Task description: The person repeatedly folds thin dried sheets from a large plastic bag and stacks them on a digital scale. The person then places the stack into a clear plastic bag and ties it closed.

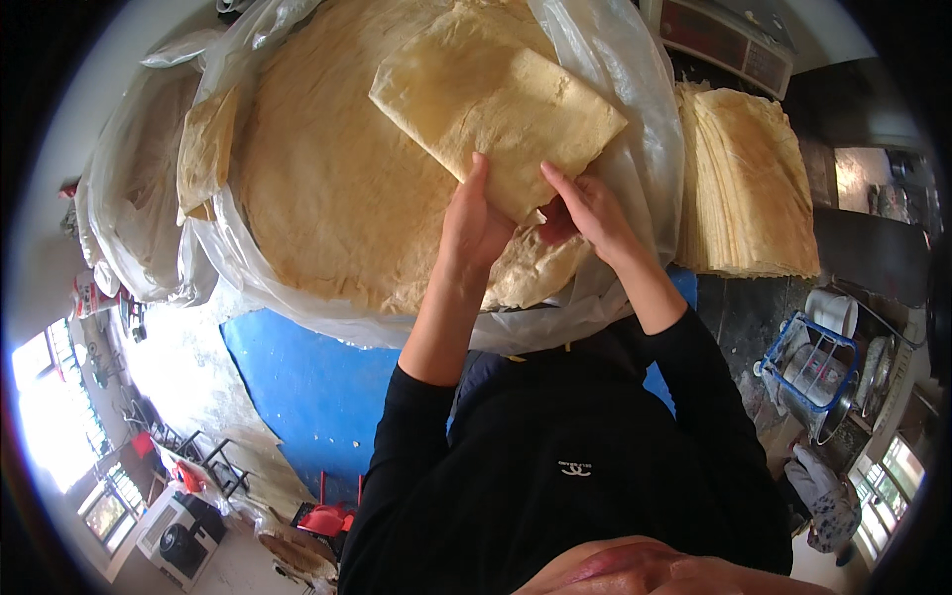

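Observation:
A folded pale-yellow thin sheet, perhaps tofu skin or flatbread (494,104), lies slanted over a large round stack of similar browner sheets (320,171). My left hand (480,216) grips its near edge, thumb on top and fingers hidden beneath. To the right, my right hand (587,208) pinches the near right edge, its thumb on the upper side and the other fingers underneath. Clear plastic film (632,149) wraps around the rim of the round stack. Below my hands, the stack's near edge looks torn and crumpled.
Right of the round stack stands a pile of folded sheets (751,178), with a scale (725,44) behind it. Plastic-covered material (141,178) is at the left. A blue floor mat (320,394) lies below. A blue-rimmed rack (811,364) stands at the right.

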Available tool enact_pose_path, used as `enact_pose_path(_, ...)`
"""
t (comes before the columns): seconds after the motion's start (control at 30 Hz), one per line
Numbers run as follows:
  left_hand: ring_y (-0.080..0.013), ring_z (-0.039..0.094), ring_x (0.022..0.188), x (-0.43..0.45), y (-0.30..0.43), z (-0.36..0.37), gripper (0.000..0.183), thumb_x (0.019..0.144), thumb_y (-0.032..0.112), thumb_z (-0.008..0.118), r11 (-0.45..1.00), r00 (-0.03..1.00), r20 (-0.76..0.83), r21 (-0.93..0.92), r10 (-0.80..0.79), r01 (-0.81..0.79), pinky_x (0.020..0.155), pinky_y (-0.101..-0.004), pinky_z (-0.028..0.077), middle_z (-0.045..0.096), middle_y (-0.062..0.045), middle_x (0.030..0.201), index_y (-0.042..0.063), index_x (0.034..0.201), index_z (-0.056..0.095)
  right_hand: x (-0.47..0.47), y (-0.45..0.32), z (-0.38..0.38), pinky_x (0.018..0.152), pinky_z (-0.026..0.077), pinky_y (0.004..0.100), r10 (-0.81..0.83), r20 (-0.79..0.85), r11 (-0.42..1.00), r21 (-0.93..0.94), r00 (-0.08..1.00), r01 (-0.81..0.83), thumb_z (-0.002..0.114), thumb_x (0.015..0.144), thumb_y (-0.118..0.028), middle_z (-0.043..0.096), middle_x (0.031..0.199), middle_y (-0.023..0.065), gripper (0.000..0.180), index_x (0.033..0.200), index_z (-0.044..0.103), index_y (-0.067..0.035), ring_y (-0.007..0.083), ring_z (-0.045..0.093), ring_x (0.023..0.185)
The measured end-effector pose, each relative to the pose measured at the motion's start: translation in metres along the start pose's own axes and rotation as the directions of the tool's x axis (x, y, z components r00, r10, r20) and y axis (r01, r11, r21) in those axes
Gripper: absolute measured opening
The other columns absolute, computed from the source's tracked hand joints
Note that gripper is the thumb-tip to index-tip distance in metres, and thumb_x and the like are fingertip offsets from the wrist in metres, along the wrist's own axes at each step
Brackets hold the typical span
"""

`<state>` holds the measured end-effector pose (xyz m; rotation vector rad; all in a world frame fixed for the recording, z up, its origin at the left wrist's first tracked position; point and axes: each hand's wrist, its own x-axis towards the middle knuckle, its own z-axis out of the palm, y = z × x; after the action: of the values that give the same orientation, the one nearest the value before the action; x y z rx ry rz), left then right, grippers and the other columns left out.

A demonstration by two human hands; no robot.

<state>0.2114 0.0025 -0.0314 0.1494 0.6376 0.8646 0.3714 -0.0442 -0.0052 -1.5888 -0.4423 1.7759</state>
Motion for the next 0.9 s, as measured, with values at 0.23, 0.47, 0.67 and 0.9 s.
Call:
enact_pose_path(0.23, -0.0275, 0.060, 0.116, -0.022, 0.008, -0.007, 0.043, 0.093, 0.004, 0.059, 0.931, 0.984, -0.071, 0.341, 0.160, -0.127, 0.101, -0.0431, 0.049, 0.059, -0.013, 0.127, 0.001, 0.134, 0.048, -0.003, 0.010, 0.030, 0.071, 0.056, 0.0313, -0.229, -0.151, 0.853, 0.445, 0.962, 0.273, 0.070, 0.091, -0.028, 0.068, 0.104, 0.0097, 0.038, 0.115, 0.064, 0.002, 0.0170, 0.067, 0.089)
enact_pose_path(0.47, -0.0296, 0.059, 0.121, 0.018, 0.101, 0.036, 0.038, 0.101, 0.019, 0.052, 0.999, 0.986, 0.164, 0.039, -0.013, 0.007, 0.106, -0.0467, 0.046, 0.063, -0.015, 0.129, 0.001, 0.134, 0.054, -0.081, -0.011, 0.010, 0.086, 0.053, 0.0320, -0.573, -0.159, 0.588, 0.603, 0.804, 0.538, 0.069, 0.091, -0.012, 0.063, 0.118, 0.0087, 0.043, 0.130, 0.054, 0.000, 0.0171, 0.063, 0.105)
enact_pose_path(0.67, -0.0277, 0.062, 0.112, 0.083, 0.005, 0.228, 0.029, 0.099, 0.011, 0.054, 0.989, 0.750, 0.657, 0.146, -0.081, -0.021, 0.103, -0.0430, 0.047, 0.065, -0.016, 0.120, -0.005, 0.123, 0.056, -0.173, -0.047, -0.114, 0.096, 0.054, 0.0446, -0.646, -0.370, 0.371, 0.613, 0.668, 0.698, 0.062, 0.096, -0.009, 0.067, 0.121, 0.0093, 0.031, 0.126, 0.061, -0.006, 0.0249, 0.065, 0.113)
enact_pose_path(0.9, -0.0321, 0.065, 0.109, 0.134, -0.129, 0.220, 0.037, 0.094, 0.002, 0.058, 0.843, 0.937, 0.027, 0.446, -0.350, 0.302, 0.091, -0.0470, 0.056, 0.062, -0.019, 0.121, -0.006, 0.129, 0.051, -0.157, 0.002, -0.179, 0.117, 0.036, 0.0482, -0.708, -0.204, 0.176, 0.877, 0.676, 0.448, 0.044, 0.105, -0.007, 0.050, 0.146, 0.0131, 0.040, 0.144, 0.044, -0.007, 0.0272, 0.045, 0.138)
